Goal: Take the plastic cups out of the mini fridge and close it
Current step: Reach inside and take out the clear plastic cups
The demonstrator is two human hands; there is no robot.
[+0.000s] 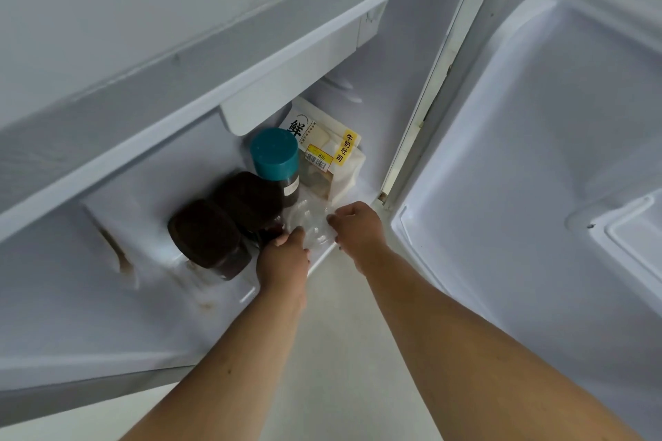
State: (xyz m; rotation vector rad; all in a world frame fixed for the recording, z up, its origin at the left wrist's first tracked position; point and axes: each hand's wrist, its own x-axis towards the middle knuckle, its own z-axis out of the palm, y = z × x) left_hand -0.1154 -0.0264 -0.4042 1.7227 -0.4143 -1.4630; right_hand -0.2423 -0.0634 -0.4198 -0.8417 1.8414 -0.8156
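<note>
Arms stretched into mini fridge [143,297]; left hand [283,258], right hand [358,225] each with grip around plastic cups [313,225].

Clear plastic cups [311,225] rest at the mini fridge [172,168] floor's front edge; door [537,154] wide open at three o'clock.
</note>
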